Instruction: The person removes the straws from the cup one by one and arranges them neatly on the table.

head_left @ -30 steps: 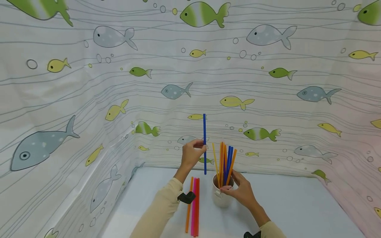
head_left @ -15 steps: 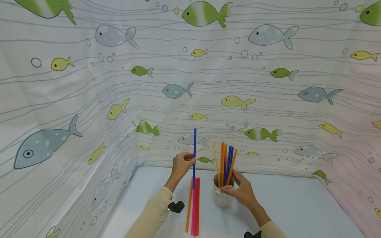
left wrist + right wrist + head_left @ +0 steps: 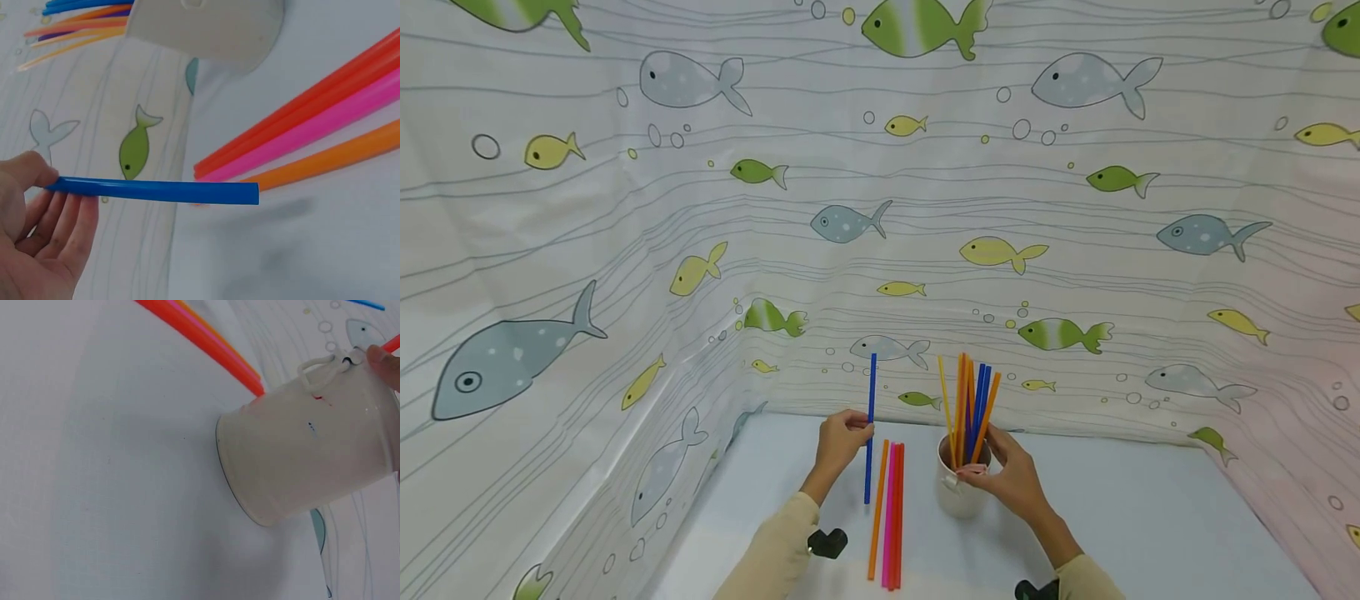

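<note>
In the head view my left hand pinches a blue drinking straw near its middle, holding it nearly upright. Thumb and fingertips close on the blue straw in the left wrist view. My right hand holds the rim of a cream pail, thumb at the front and fingers behind. Orange, yellow, blue and purple straws lean inside the pail. Between the hands, an orange straw, a pink straw and red straws lie side by side on the table.
The white table meets a fish-printed sheet at the back and both sides. A small wire handle sticks out from the pail's side. Black wrist straps show at both sleeves.
My left hand has carried the blue straw left and down, from beside the pail to just left of the lying straws. The right hand stays at the pail's rim.
</note>
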The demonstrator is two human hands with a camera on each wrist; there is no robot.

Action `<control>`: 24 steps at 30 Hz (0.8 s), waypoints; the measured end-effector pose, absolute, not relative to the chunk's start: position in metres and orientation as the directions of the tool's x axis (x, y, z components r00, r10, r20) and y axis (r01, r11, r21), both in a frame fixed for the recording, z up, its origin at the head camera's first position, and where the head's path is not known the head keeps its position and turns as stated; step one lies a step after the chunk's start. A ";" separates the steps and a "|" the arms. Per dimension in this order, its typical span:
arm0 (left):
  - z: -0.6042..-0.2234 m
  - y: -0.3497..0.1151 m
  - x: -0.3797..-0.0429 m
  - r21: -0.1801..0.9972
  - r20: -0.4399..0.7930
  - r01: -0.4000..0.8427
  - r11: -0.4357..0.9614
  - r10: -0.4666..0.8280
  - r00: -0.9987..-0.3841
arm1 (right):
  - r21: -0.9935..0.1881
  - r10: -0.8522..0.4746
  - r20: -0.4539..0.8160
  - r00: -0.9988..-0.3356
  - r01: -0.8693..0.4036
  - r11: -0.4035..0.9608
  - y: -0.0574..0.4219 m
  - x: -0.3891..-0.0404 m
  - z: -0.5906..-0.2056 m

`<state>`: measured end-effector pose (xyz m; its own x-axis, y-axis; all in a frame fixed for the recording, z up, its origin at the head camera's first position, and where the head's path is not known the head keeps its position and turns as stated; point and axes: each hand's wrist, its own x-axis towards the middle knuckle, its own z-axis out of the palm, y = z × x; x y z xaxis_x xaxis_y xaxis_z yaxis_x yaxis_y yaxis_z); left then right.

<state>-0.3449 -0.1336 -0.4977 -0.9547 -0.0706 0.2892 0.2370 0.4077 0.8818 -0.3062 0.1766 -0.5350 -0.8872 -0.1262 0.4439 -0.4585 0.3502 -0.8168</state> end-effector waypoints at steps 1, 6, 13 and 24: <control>-0.501 -0.135 -0.345 0.887 0.273 0.220 0.405 -0.078 -0.959 | -0.816 -0.125 0.441 -0.889 -0.455 0.355 0.177 -0.306 -0.535; -0.518 -0.142 -0.344 0.912 0.203 0.148 0.382 -0.106 -0.973 | -0.817 -0.115 0.433 -0.894 -0.443 0.369 0.178 -0.307 -0.535; -0.536 -0.150 -0.339 0.912 0.117 0.074 0.403 -0.082 -0.990 | -0.817 -0.113 0.422 -0.900 -0.431 0.384 0.177 -0.309 -0.538; -0.552 -0.150 -0.326 0.900 0.038 0.029 0.435 -0.011 -0.999 | -0.816 -0.112 0.427 -0.897 -0.436 0.380 0.176 -0.309 -0.538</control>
